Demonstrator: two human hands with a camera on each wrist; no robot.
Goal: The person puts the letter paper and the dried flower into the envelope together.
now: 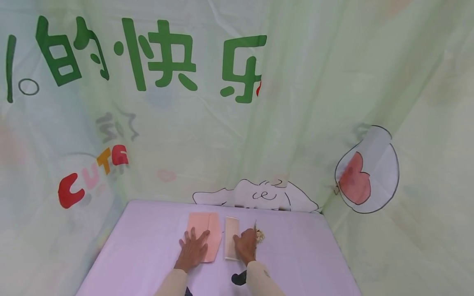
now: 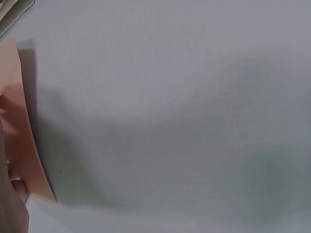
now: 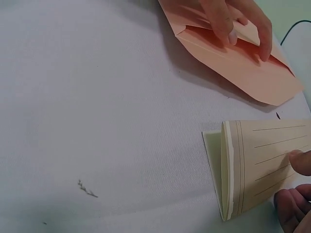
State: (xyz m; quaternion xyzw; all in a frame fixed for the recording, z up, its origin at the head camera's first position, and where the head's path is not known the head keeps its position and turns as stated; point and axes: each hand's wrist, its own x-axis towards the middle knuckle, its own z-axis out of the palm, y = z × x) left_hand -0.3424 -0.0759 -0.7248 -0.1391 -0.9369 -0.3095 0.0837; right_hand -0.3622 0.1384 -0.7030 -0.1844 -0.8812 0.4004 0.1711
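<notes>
A pink envelope (image 1: 200,219) lies on the table, its mouth facing the folded paper. My left hand (image 1: 192,250) rests on it with fingers spread. In the right wrist view, fingertips of that hand (image 3: 221,22) touch the edge of the envelope's opening (image 3: 233,70). Right of the envelope is a folded sheet of lined, cream letter paper (image 1: 231,231). My right hand (image 1: 247,246) pinches its right side, thumb on top and the other fingers curled by the edge. The paper's layers (image 3: 265,150) stand slightly apart at the fold. The left wrist view catches only the envelope's edge (image 2: 22,145).
A small bunch of dried flowers (image 1: 260,236) lies just right of my right hand. A tiny dry sprig (image 3: 87,189) is on the pale tablecloth (image 1: 296,255). Printed cloth curtains (image 1: 222,135) enclose the table at the back and sides.
</notes>
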